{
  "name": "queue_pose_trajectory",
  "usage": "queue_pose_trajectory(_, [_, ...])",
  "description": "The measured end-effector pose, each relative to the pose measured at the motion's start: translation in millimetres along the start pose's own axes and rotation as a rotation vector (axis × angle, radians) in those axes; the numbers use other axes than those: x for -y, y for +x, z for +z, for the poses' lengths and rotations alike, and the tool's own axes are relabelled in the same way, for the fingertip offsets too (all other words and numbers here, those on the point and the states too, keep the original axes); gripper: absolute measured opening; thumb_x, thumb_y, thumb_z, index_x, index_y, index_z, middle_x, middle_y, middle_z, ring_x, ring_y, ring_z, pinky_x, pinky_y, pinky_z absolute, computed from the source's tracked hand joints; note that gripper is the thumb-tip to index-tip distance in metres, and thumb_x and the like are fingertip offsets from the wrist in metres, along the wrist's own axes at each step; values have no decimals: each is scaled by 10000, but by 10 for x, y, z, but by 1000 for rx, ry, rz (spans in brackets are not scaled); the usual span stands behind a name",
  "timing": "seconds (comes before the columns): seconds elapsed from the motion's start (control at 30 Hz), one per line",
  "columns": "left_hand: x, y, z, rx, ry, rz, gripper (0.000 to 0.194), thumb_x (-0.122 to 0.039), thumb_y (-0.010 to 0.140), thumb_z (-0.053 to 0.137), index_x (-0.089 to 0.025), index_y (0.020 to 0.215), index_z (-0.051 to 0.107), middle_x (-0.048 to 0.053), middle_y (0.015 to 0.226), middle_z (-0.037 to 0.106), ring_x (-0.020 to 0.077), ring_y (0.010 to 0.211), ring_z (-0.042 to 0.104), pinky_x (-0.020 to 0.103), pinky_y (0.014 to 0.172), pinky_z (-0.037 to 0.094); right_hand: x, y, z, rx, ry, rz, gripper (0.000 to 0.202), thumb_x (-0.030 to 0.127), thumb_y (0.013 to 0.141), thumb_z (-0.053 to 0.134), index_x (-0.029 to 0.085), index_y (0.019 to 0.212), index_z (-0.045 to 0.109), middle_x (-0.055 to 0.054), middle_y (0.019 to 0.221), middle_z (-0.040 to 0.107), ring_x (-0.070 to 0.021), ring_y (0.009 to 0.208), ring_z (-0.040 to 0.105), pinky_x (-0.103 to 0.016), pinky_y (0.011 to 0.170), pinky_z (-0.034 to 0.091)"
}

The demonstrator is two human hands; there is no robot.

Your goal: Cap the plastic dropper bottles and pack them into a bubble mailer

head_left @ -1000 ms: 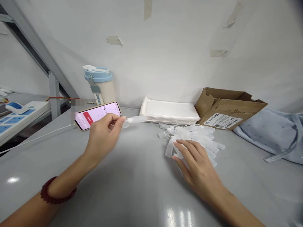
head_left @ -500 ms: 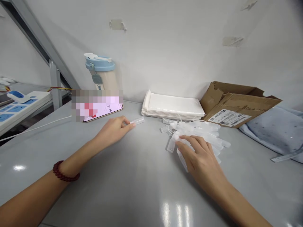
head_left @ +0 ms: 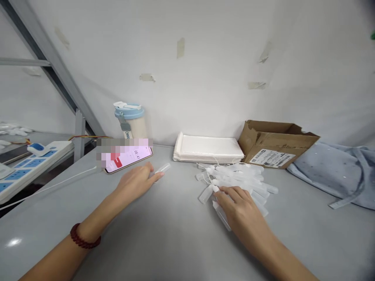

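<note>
My left hand is over the table, thumb and forefinger apart beside a short clear plastic tube. The tube lies tilted between the fingertips, and I see a gap around its near end. On the right, my right hand rests at the edge of a pile of translucent plastic tubes with white caps and thin white strings. Its thumb and forefinger close on the white cap of a capped tube. Some tubes in the pile are partly hidden behind this hand.
Behind the pile are a stack of white flat boxes and an open cardboard box. A phone leans before a blue-lidded cup. A power strip is at left, a grey-blue cloth bag at right.
The view has tilted upward, so everything sits lower in the picture. My left fingers have loosened around the clear tube. My right hand has stayed at the same capped tube.
</note>
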State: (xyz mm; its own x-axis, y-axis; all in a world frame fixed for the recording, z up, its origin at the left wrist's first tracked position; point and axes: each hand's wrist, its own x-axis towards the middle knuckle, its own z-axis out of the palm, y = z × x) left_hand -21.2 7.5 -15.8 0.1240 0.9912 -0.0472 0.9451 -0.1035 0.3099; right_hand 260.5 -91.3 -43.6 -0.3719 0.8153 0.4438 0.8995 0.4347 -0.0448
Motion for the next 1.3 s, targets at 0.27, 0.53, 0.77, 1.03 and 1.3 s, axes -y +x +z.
queue_pose_trajectory(0.27, [-369, -228, 45, -64, -73, 119, 369, -481, 920, 264, -193, 983, 487, -20, 571, 547, 207, 550, 548, 284, 532, 347, 82, 35, -74, -57, 302, 370, 237, 195, 823, 519, 176, 1059, 534, -73, 879, 663, -208, 779, 653, -352, 656, 546])
queue_pose_trajectory(0.53, [-572, -537, 314, -32, -340, 578, 339, -345, 933, 374, -195, 1234, 418, 0, 821, 614, 128, 580, 546, 251, 592, 435, 248, 37, -265, -155, 418, 221, 176, 177, 831, 511, 198, 1005, 524, -66, 897, 664, -203, 839, 662, -339, 688, 558])
queue_pose_trajectory(0.77, [-537, -520, 296, -93, -362, 703, 237, -261, 942, 394, -185, 1127, 522, 1, 799, 624, 99, 561, 530, 210, 577, 430, 306, 2, -205, -170, 398, 64, 196, 102, 859, 474, 185, 1036, 473, -78, 906, 645, -181, 812, 658, -287, 650, 551])
queue_pose_trajectory(1.03, [-527, -508, 320, -152, -264, 843, 250, -222, 960, 354, -162, 896, 587, 24, 729, 602, 123, 615, 551, 217, 590, 422, 280, -13, -160, -170, 348, -21, 208, 96, 884, 451, 171, 1077, 470, -100, 957, 603, -186, 871, 637, -299, 712, 552])
queue_pose_trajectory(1.3, [-542, -556, 356, -72, -409, 823, 213, -196, 949, 381, -173, 986, 590, 17, 748, 597, 122, 635, 548, 217, 600, 431, 301, -26, -180, -39, 252, -100, 275, 64, 901, 374, 134, 1147, 475, -131, 1013, 567, -186, 874, 608, -304, 699, 546])
